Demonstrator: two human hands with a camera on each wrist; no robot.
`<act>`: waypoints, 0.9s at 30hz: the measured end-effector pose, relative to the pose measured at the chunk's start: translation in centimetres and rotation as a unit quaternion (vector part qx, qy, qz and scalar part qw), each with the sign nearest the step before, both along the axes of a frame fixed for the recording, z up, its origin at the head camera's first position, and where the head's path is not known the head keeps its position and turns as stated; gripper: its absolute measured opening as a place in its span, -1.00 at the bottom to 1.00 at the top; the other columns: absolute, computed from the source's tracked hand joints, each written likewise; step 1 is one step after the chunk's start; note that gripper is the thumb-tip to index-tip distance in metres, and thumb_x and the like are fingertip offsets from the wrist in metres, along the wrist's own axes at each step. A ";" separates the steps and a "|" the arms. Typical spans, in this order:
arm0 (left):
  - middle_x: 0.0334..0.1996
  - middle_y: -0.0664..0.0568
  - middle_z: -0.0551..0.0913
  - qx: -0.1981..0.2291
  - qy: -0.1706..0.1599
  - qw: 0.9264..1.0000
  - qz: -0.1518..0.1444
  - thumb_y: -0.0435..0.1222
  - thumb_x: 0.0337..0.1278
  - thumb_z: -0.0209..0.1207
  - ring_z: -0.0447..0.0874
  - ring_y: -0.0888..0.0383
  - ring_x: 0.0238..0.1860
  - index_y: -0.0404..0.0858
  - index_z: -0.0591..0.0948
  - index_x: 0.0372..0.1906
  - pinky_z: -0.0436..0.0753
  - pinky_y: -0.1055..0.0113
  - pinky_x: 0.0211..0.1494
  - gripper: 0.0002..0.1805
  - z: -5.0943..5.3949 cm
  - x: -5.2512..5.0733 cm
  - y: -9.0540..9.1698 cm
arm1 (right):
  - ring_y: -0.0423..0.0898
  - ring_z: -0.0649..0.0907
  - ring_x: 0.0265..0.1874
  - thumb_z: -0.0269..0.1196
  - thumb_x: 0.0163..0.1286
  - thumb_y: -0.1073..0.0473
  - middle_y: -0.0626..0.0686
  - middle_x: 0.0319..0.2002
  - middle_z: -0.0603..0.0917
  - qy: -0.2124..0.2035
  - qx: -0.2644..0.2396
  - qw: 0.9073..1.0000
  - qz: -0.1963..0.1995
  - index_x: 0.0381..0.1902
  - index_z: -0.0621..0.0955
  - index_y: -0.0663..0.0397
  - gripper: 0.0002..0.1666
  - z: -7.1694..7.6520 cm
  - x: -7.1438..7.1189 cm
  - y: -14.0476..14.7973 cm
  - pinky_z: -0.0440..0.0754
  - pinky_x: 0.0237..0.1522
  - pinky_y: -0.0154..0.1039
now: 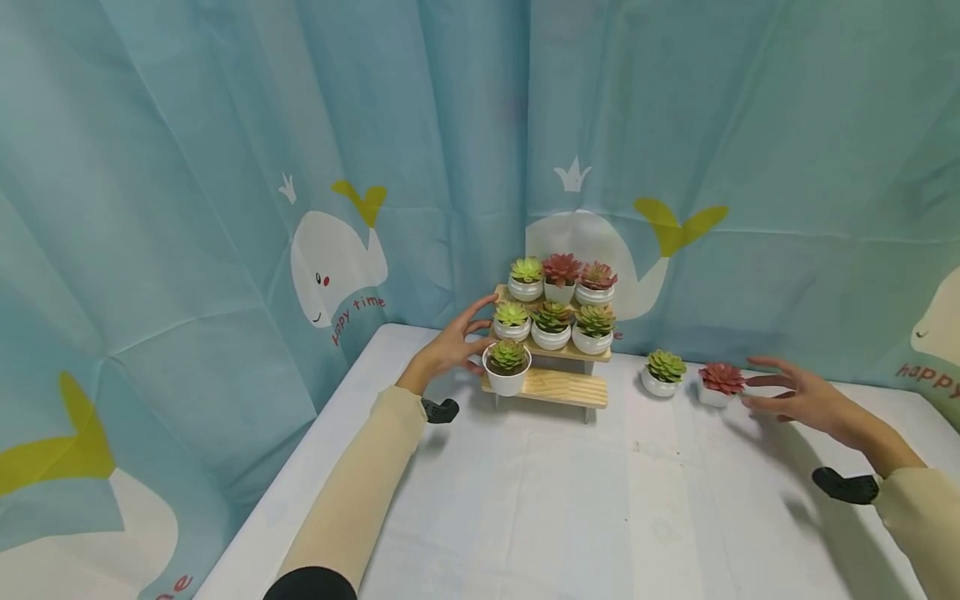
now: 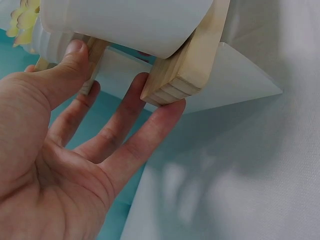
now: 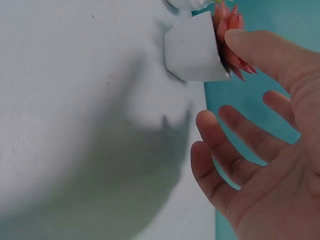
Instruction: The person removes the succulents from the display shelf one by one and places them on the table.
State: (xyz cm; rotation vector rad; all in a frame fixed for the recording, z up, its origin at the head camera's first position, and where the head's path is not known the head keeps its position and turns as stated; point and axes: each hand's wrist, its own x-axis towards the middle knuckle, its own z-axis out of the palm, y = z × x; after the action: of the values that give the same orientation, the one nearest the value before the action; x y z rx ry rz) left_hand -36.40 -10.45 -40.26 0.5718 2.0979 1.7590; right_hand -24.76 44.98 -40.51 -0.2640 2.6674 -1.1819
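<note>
A three-step wooden plant stand [image 1: 570, 387] holds small succulents in white pots. On its lowest step, at the left end, stands a green succulent [image 1: 507, 358]. My left hand [image 1: 452, 346] is at the stand's left side, fingers extended. In the left wrist view, fingertips meet the end of a wooden step [image 2: 182, 75] below a white pot [image 2: 125, 25], and the thumb lies near a higher step. My right hand [image 1: 813, 404] is spread beside a red succulent [image 1: 722, 382] in an angular white pot [image 3: 192, 50]. Its thumb overlaps the red leaves; contact is unclear.
Another green succulent [image 1: 663, 371] stands on the white table [image 1: 585, 508] between the stand and the red one. Three pots fill the top step and three the middle one. A blue curtain [image 1: 465, 108] with whale prints hangs right behind the table.
</note>
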 end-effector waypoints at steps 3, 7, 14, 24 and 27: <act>0.57 -0.16 0.16 0.001 0.000 1.000 0.001 -0.42 0.47 0.17 0.66 -0.28 0.09 0.36 0.10 0.62 0.76 -0.09 -0.26 -0.12 0.0 0.0 0.0 | -0.53 0.58 -0.10 0.29 0.53 0.09 0.54 0.38 0.35 0.006 0.007 1.000 0.005 0.60 0.04 0.22 -0.07 0.5 0.3 0.3 0.70 -0.13 -0.09; 0.56 -0.16 0.17 0.004 -0.001 1.000 0.002 -0.43 0.47 0.16 0.64 -0.31 0.13 0.36 0.11 0.62 0.76 -0.08 -0.26 -0.12 0.1 0.0 0.1 | -0.54 0.57 -0.10 0.29 0.53 0.10 0.54 0.37 0.36 0.012 0.023 1.000 0.010 0.60 0.06 0.16 -0.09 1.2 0.5 0.7 0.70 -0.13 -0.11; 0.57 -0.16 0.16 -0.002 -0.001 1.000 0.004 -0.42 0.48 0.16 0.64 -0.32 0.13 0.35 0.09 0.62 0.76 -0.08 -0.26 -0.12 0.1 0.1 0.1 | -0.12 0.71 0.00 0.30 0.53 0.09 0.54 0.37 0.36 0.026 0.047 0.998 0.012 0.61 0.03 0.17 -0.06 2.2 0.7 0.7 0.69 -0.18 -0.17; 0.57 -0.14 0.16 0.003 -0.007 1.000 0.006 -0.42 0.47 0.16 0.60 -0.32 0.19 0.37 0.11 0.61 0.76 -0.09 -0.24 -0.12 -0.1 0.0 0.1 | -0.53 0.60 -0.13 0.34 0.49 0.03 0.49 0.35 0.39 0.070 0.056 0.996 0.003 0.61 0.06 0.21 -0.01 3.7 1.2 -0.4 0.69 -0.24 -0.23; 0.58 -0.14 0.15 0.003 -0.010 1.000 0.006 -0.43 0.48 0.16 0.58 -0.33 0.22 0.38 0.11 0.61 0.76 -0.09 -0.23 -0.12 0.0 0.1 0.1 | -0.50 0.61 -0.12 0.35 0.48 0.06 0.46 0.33 0.42 0.089 0.058 0.994 0.003 0.60 0.10 0.18 -0.04 3.9 1.4 -0.7 0.67 -0.25 -0.24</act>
State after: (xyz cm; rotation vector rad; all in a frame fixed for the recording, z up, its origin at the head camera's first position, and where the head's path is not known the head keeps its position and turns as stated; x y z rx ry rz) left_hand -36.32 -10.35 -40.27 0.5422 2.0886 1.7717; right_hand -23.40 44.23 -36.64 -0.3754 2.8733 -1.0419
